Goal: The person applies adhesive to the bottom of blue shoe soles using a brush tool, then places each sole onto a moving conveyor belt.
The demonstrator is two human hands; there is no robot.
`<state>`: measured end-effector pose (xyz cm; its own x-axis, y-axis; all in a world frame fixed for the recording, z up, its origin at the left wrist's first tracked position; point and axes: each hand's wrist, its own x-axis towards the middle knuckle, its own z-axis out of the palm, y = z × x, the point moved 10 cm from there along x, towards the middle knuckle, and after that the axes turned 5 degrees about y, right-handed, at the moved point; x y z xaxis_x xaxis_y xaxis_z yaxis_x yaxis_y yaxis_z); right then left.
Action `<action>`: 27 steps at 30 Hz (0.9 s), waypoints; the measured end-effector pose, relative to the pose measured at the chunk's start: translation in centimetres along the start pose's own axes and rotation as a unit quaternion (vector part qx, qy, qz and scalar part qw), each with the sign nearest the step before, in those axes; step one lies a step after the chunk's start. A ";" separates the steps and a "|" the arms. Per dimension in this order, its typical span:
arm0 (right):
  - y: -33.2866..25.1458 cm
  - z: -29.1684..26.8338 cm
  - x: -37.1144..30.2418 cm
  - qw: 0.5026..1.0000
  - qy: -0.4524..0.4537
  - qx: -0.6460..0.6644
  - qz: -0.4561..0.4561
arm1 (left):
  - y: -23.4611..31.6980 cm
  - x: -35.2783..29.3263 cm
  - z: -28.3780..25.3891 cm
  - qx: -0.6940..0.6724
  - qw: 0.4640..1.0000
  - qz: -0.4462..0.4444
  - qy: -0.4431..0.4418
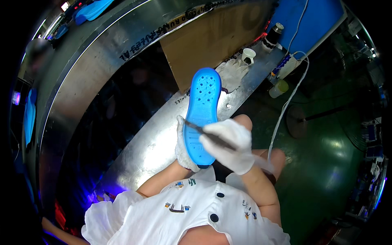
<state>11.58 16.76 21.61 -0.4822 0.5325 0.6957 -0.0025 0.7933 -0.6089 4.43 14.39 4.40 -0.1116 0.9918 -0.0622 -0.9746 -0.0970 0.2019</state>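
Note:
A bright blue shoe sole [204,106] is held lengthwise in front of me, its wider, hole-dotted end pointing away. Small dark bits show past its far right edge and its near end; what lies beneath it is hidden. My left hand [182,149], in a white glove, grips the sole's near left side, with most of its fingers behind it. Over the sole's near half, my white-gloved right hand [230,145] is closed around a slim dark tool [218,139]. Motion blurs the tool, so its kind is unclear; its thin tip lies over the sole's left edge.
Under the sole is a metal work surface [147,143]. Beyond it lie white cloth gloves [232,71], a white cup [248,56], a dark flask [272,36] and a cardboard sheet [212,36]. A white cable [288,102] hangs at right. A curved conveyor [77,69] carries blue pieces at left.

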 end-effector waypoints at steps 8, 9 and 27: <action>-0.9 0.6 -0.4 0.998 -0.043 -0.015 -0.044 | -0.5 0.0 -1.2 -0.065 0.992 -0.059 0.096; 0.6 -0.4 -0.2 0.999 0.006 -0.028 -0.019 | -0.6 -0.2 -0.5 -0.091 0.991 -0.071 0.070; 1.4 -2.0 -2.4 0.995 0.070 -0.025 0.066 | 0.7 0.7 -0.5 -0.091 0.993 -0.029 0.068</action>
<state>14.54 17.20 19.83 -0.3480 0.6655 0.6603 0.0980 0.7263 -0.6804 3.57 14.93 4.04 -0.0672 0.9771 -0.2021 -0.9977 -0.0655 0.0151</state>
